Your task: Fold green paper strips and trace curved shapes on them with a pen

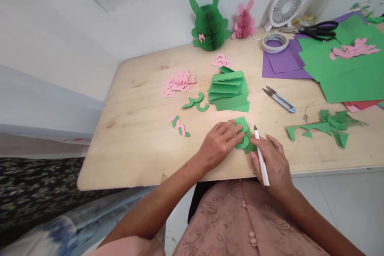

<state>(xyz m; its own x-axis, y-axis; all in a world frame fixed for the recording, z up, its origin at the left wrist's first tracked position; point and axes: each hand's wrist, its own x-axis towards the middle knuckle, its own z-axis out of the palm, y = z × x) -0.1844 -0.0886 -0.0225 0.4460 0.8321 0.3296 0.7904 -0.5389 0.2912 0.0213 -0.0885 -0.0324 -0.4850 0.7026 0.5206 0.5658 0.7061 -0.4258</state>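
Close to the table's front edge lies a green paper piece with a curved green cutout on top. My left hand rests flat over their left side, fingers stretched out and pressing the cutout down. A white pen with a dark tip is held in my right hand, whose fingertips touch the right edge of the green paper. The pen's tip points up and away from me, above the paper's right side. Just beyond my left hand sits a pile of folded green strips.
Pink cutouts and green curved cutouts lie left of centre. Blue snips and green scraps are at right. Behind stand paper rabbits, a tape roll, a fan and black scissors.
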